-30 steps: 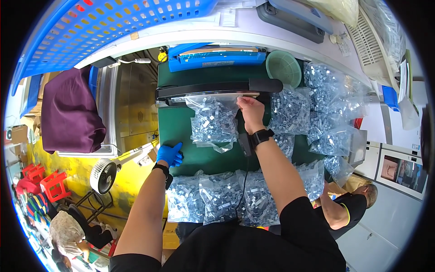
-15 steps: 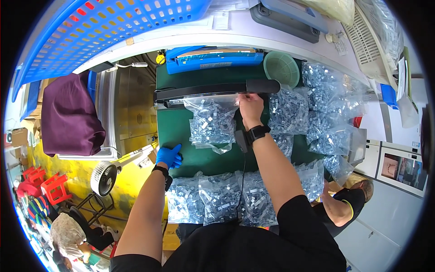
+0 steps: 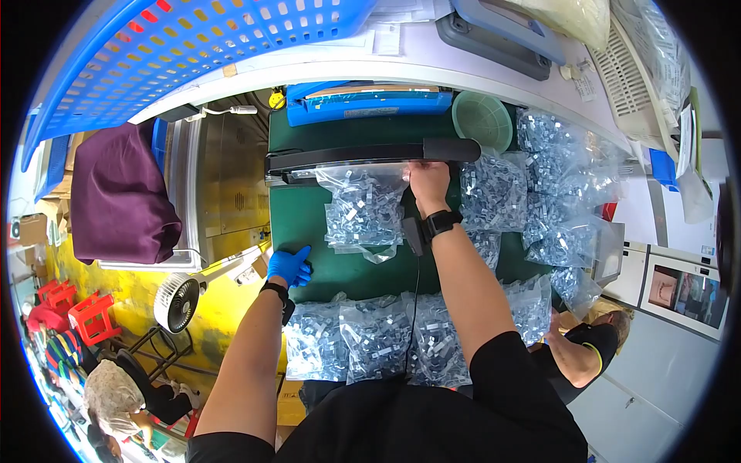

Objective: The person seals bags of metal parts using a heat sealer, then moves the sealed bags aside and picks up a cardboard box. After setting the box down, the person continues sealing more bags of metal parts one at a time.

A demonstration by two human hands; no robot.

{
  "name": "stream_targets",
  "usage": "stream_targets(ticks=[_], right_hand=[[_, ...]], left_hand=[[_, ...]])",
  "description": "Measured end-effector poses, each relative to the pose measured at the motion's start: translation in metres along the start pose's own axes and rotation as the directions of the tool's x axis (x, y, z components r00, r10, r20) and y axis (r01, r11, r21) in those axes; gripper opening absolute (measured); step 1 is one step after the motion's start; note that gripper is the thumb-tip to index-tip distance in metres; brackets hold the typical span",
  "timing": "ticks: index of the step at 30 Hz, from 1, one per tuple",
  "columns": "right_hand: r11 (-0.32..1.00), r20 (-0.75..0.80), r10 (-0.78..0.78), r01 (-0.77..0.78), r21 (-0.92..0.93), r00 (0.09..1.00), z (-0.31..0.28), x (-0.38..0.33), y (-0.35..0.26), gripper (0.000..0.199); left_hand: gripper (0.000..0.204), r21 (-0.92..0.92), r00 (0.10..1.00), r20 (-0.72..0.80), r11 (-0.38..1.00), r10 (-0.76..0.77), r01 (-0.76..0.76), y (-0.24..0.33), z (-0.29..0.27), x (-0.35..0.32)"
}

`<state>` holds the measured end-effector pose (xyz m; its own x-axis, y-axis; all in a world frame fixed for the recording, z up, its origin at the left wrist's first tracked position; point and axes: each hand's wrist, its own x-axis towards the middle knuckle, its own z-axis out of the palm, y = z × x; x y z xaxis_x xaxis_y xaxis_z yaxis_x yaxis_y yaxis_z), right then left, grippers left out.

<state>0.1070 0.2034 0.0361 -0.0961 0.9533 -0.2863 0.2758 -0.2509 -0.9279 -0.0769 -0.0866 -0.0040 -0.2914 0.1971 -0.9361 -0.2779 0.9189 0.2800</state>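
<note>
A clear plastic bag [image 3: 363, 208] of small grey-blue parts lies on the green table mat with its top edge under the long black arm of a bag sealer [image 3: 347, 157]. My right hand [image 3: 429, 185], bare with a black band on the wrist, is closed at the bag's upper right corner, just below the thick end of the sealer arm. Its fingertips are partly hidden there. My left hand [image 3: 291, 267], in a blue glove, rests at the table's left edge with thumb and fingers apart, holding nothing.
Filled bags [image 3: 376, 339] line the near edge; more bags [image 3: 559, 166] are heaped right. Behind the sealer are a blue box [image 3: 367, 106] and a green tub [image 3: 482, 122]. A cable runs down from a dark block by my right wrist. A person [image 3: 575, 355] is at right; a fan [image 3: 177, 302] is left.
</note>
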Motion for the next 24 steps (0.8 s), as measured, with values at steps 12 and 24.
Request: stream_targets(ticks=[12,24], right_hand=[[0.865,-0.076,-0.287,0.225,-0.449,0.955,0.001,-0.003,0.009,0.011],[0.958,0.096,-0.221,0.197,0.207,0.971,-0.016,-0.042,0.024,0.020]], left_hand=[[0.055,0.018,1.000,-0.012,1.000,-0.021,0.021,0.003,0.001,-0.002],[0.053,-0.016,0.999,0.044,1.000,0.018,-0.017,-0.003,0.003,-0.002]])
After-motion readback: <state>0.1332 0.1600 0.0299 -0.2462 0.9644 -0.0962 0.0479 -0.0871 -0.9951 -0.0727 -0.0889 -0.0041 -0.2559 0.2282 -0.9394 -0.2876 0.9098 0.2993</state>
